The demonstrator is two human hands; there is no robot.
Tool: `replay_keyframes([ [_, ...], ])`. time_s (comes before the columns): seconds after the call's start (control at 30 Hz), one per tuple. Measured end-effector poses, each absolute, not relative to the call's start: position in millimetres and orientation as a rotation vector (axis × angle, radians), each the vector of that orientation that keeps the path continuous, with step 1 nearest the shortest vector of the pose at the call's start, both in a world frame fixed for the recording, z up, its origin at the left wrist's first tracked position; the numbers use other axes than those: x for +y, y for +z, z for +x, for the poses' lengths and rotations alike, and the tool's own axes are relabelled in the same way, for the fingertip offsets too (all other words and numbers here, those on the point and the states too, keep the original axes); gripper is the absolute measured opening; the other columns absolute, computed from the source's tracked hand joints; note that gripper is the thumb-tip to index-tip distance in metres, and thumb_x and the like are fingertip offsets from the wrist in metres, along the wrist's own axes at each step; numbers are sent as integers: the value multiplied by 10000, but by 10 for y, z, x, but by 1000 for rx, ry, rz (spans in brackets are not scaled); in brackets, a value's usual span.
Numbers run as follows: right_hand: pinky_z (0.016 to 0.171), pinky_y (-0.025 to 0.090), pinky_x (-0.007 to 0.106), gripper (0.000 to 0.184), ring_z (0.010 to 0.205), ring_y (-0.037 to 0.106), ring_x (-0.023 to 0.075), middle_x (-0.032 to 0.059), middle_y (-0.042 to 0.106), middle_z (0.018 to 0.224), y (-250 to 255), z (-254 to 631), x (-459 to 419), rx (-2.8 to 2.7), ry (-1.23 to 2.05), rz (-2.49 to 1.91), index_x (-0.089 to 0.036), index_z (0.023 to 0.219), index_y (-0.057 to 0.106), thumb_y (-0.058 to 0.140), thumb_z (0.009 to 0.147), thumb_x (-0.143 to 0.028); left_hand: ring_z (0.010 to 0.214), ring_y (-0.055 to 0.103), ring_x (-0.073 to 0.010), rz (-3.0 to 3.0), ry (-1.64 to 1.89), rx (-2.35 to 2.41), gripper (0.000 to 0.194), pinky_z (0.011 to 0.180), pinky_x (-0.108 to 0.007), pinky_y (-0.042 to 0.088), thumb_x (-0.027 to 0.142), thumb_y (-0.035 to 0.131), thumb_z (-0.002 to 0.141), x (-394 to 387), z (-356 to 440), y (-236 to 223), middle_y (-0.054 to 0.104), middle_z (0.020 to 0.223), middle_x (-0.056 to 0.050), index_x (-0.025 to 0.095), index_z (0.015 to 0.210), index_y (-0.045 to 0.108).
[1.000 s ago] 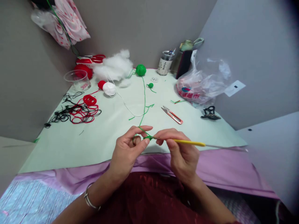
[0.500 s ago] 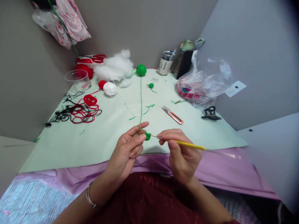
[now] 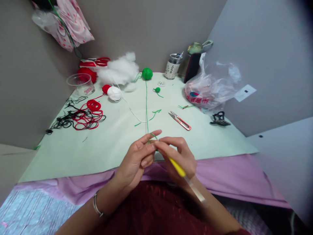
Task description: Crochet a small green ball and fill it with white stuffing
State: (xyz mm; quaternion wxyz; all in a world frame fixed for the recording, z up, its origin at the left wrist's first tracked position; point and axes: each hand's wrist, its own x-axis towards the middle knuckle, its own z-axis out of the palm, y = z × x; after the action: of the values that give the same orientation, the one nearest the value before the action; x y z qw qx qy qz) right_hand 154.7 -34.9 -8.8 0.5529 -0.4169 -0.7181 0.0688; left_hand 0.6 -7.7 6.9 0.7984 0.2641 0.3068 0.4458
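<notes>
My left hand (image 3: 137, 156) pinches a small piece of green crochet, which the fingers of both hands now mostly hide. Over its raised index finger runs a strand of green yarn (image 3: 147, 107), leading back to a green yarn ball (image 3: 147, 73) at the far edge of the table. My right hand (image 3: 179, 156) is closed around a crochet hook with a yellow grip (image 3: 178, 168); the hook's tip is hidden at the fingertips, which meet those of my left hand. The hook's rear end slants down toward my right forearm.
Orange thread snips (image 3: 180, 121) lie right of centre, with a black hair claw (image 3: 220, 118) and a plastic bag (image 3: 210, 88) beyond. Tangled black and red yarn (image 3: 83, 117), a clear cup (image 3: 81, 85), a white yarn ball (image 3: 114, 93) and white stuffing (image 3: 119, 70) occupy the left.
My right hand has moved left to meet my left fingertips. The hook has swung from nearly level to pointing steeply down at its rear, and the green piece has become mostly covered.
</notes>
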Motion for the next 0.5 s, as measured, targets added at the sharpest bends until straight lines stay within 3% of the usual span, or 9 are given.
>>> replay_keyframes([
  [0.07,724,585,342,273,848,698,190,55,756,972,-75,1558,-322,-1514,346,-984,-283,1132,775,618,978,-121,443,160,11,507,924,626,366,415,-134,193,199,818,816,-48,-17,71,440,640,89,149,1175,769],
  [0.17,637,544,312,218,707,647,155,32,725,863,-59,1553,-276,-1233,684,-917,-260,1020,780,572,1023,-193,446,187,27,531,1003,656,328,417,-136,196,170,825,798,-50,-34,79,531,755,57,183,1124,788],
  [0.3,676,540,316,159,751,649,158,39,748,913,-67,1529,-251,-1257,792,-870,-250,981,798,640,996,-241,487,290,8,698,1029,730,362,435,-151,231,201,845,796,-113,-8,86,613,861,23,236,1151,783],
  [0.5,649,545,293,177,696,650,144,29,756,880,-74,1562,-216,-1085,992,-863,-239,961,763,621,1014,-330,503,324,-5,793,1053,793,336,452,-188,253,262,848,795,-127,-8,96,576,878,20,227,1124,791],
])
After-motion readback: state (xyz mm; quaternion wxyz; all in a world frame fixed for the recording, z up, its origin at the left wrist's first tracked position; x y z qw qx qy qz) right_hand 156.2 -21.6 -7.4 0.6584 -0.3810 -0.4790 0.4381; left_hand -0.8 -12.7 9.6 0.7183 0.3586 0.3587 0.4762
